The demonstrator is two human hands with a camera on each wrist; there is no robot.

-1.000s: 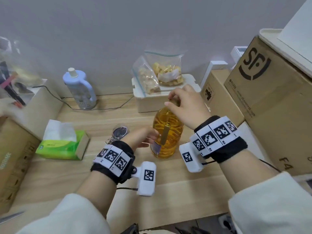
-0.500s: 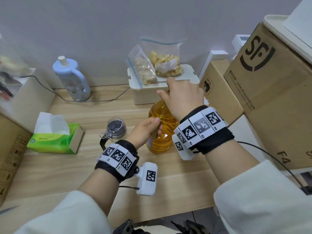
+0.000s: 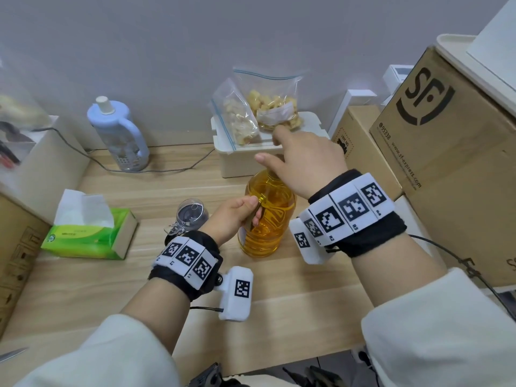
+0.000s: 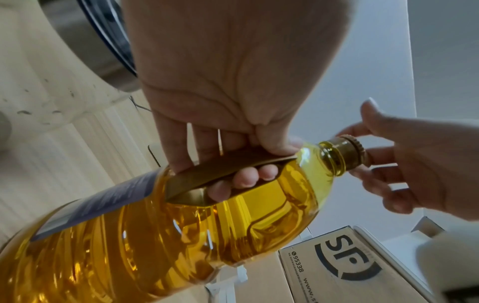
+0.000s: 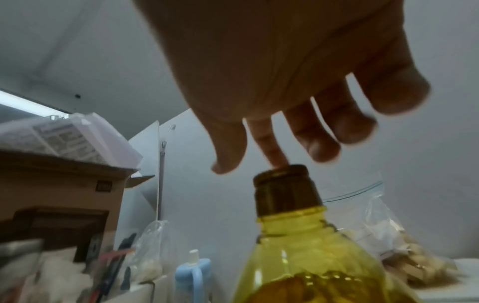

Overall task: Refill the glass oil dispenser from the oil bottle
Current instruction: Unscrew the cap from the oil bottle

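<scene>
Oil bottle [image 3: 266,219] upright mid-table [image 3: 293,311], full of yellow oil. Left hand [image 3: 233,217] curled round bottle's side handle. Right hand [image 3: 305,164] over bottle top, fingers spread, cap hidden beneath. Glass dispenser [image 3: 191,215] just left of left hand, on table. Tissue box [image 3: 89,234] near table's left edge. Blue jug [image 3: 118,134] at back edge by wall. White box [image 3: 245,157] behind bottle, snack bags [image 3: 261,114] on top. Cardboard boxes [image 3: 446,152] along right edge.
</scene>
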